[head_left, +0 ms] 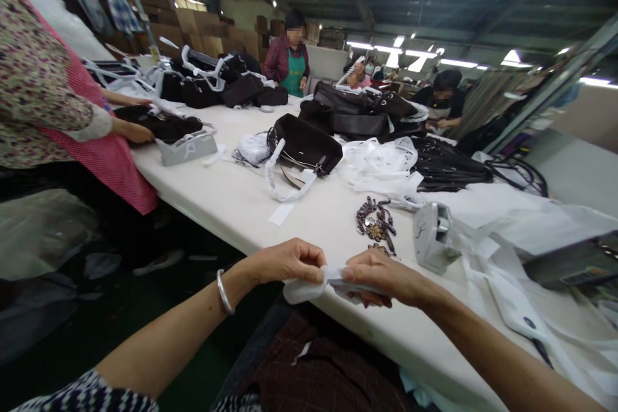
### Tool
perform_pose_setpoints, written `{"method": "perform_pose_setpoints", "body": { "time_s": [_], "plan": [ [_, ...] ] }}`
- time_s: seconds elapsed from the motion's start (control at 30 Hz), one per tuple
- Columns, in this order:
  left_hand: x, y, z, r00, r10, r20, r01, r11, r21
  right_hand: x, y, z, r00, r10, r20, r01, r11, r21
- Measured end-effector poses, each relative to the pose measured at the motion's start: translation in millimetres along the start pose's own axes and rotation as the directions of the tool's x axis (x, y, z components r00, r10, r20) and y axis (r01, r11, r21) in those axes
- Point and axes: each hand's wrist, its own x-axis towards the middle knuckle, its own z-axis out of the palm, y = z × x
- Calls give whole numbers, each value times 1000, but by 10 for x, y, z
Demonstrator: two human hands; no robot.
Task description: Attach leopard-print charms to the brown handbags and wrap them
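Over the table's near edge, my left hand point(295, 261) pinches a white wrapping strip point(304, 291) between thumb and fingers. My right hand point(374, 275) grips the same strip close beside it, fingers curled under. Whether something lies wrapped inside the strip I cannot tell. Just beyond my hands lie dark beaded chains point(374, 222) in a loose heap. A tape dispenser point(431, 238) stands to the right of them. Farther back is a dark brown handbag point(309, 145), tilted on its side, with its handle point(273, 174) wrapped in white.
White strips point(376, 164) and dark straps point(447, 164) are heaped at the right. Bags point(357, 109) are piled behind. At the left, a person in a pink apron point(111, 141) handles a dark bag beside a second tape dispenser point(188, 148). Other people stand beyond the table point(217, 196).
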Motion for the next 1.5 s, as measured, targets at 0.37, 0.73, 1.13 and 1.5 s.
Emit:
{"method": "perform_pose_setpoints", "body": {
  "time_s": [0.37, 0.73, 1.13, 1.5],
  "plan": [
    [-5, 54, -14, 985, 133, -111, -104, 966, 238, -44, 8, -124, 997, -35, -67, 34, 999, -9],
    [207, 21, 190, 994, 67, -92, -79, 988, -132, 22, 93, -80, 1000, -11, -1, 11, 996, 84],
    [395, -66, 70, 992, 66, 104, -54, 992, -116, 85, 125, -152, 994, -49, 98, 30, 981, 190],
    [251, 22, -209, 973, 157, -169, -121, 971, 206, 369, 11, -89, 932, -316, -176, 323, 946, 9]
  ]
}}
